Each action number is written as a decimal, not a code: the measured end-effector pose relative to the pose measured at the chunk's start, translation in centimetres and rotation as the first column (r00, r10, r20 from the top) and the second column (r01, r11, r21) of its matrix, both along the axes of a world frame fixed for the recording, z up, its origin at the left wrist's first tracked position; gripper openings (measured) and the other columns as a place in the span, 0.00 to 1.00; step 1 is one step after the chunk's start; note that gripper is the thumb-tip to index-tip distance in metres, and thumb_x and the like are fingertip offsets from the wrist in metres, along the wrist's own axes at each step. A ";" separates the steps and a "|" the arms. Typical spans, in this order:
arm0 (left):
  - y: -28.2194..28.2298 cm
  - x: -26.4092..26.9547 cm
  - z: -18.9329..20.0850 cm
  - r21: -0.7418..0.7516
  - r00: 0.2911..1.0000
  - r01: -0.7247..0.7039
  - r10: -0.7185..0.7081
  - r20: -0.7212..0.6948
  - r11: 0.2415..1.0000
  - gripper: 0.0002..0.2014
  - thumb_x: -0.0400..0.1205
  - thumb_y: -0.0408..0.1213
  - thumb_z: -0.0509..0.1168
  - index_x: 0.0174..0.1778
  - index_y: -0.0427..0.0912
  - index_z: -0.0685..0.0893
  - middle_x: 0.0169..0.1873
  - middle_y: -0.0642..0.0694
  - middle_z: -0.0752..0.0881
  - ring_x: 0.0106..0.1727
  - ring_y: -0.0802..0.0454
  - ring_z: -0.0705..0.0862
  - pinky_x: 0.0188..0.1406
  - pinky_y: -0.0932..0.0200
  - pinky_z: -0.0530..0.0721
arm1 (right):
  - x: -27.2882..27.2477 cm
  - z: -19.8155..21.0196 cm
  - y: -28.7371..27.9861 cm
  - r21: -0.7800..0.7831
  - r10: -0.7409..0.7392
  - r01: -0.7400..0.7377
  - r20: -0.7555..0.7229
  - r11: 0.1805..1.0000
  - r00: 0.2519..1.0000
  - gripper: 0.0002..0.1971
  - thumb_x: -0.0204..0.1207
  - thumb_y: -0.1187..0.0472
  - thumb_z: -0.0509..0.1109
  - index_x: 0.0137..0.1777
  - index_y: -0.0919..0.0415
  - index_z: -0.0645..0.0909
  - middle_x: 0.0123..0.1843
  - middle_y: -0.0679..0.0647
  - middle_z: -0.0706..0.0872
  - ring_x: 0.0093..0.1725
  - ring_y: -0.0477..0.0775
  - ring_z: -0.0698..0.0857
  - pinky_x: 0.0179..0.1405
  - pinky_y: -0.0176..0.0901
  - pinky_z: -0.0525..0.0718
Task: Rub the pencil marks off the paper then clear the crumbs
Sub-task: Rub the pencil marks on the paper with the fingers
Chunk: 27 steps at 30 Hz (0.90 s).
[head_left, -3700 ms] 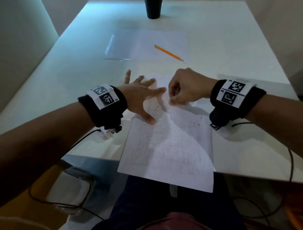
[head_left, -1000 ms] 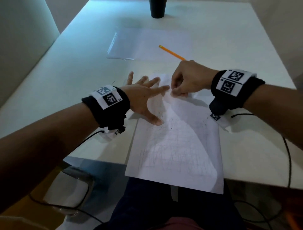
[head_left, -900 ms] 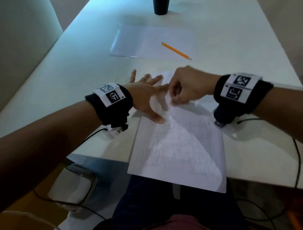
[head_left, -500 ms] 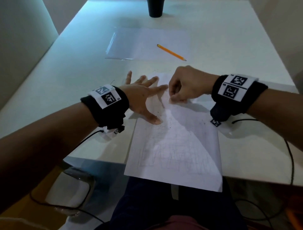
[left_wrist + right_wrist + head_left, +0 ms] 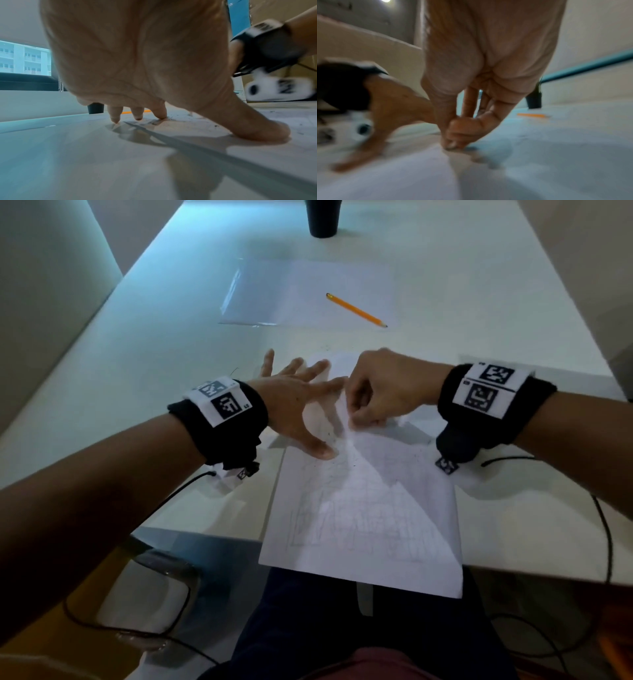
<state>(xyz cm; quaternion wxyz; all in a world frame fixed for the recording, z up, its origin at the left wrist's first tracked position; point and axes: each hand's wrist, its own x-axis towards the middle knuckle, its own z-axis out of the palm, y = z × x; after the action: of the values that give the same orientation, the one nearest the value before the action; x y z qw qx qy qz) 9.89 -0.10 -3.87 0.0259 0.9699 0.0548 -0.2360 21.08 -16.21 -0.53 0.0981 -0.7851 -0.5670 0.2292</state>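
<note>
Table [image 5: 513,302], white. Paper [image 5: 370,515] w/ faint pencil marks on table's near edge, overhanging. My L hand [image 5: 294,402]: fingers spread, pressing paper's far-left corner. My R hand [image 5: 383,392]: curled fingertips pinched on paper's top; what's inside, can't tell. Pencil [image 5: 356,310] beyond paper. Crumbs [image 5: 354,462] by L thumb.

Behind each grip I wear a black wristband [image 5: 224,419] topped with a white tag of black square-code markings. A small white camera pod [image 5: 233,475] hangs beneath each, trailing a thin black cable [image 5: 604,529]. Dark trousers [image 5: 308,628], bare forearms.
</note>
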 end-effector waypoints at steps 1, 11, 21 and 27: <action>0.0 0.0 0.0 0.002 1.000 -0.002 0.002 0.002 1.000 0.66 0.53 0.86 0.63 0.81 0.74 0.33 0.87 0.54 0.34 0.87 0.40 0.36 0.75 0.20 0.28 | 0.6 0.1 0.0 0.014 -0.051 0.051 0.005 0.999 0.999 0.04 0.67 0.60 0.81 0.32 0.54 0.90 0.25 0.45 0.88 0.29 0.42 0.87 0.45 0.48 0.90; 0.1 -0.1 0.1 -0.002 1.000 -0.007 0.007 -0.016 1.000 0.66 0.54 0.86 0.63 0.82 0.72 0.33 0.86 0.53 0.33 0.87 0.40 0.35 0.74 0.20 0.28 | 0.5 -0.2 0.1 0.030 -0.055 0.055 0.004 0.998 0.998 0.05 0.66 0.60 0.81 0.32 0.55 0.89 0.24 0.45 0.88 0.28 0.40 0.86 0.43 0.48 0.90; 0.1 -0.1 0.0 -0.035 1.000 -0.006 0.005 -0.009 0.999 0.66 0.55 0.85 0.64 0.82 0.71 0.33 0.86 0.53 0.33 0.87 0.41 0.35 0.75 0.22 0.28 | 0.1 -0.2 0.5 -0.020 0.022 -0.022 0.013 1.000 1.000 0.05 0.67 0.59 0.80 0.32 0.54 0.88 0.24 0.39 0.86 0.29 0.40 0.85 0.37 0.41 0.86; 1.0 -0.5 -0.8 -0.155 0.998 -0.013 0.023 0.062 0.988 0.72 0.55 0.84 0.66 0.86 0.57 0.34 0.86 0.58 0.34 0.87 0.47 0.33 0.81 0.28 0.35 | 4.6 -0.7 0.6 0.067 -0.188 0.184 0.062 0.981 0.980 0.05 0.72 0.58 0.78 0.38 0.58 0.87 0.34 0.49 0.90 0.32 0.37 0.85 0.34 0.35 0.79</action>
<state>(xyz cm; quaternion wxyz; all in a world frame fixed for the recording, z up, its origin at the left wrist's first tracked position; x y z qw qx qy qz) 9.35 0.88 -4.70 0.1046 0.9714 0.0442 -0.2084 25.68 -15.60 -1.27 0.1238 -0.8387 -0.5007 0.1749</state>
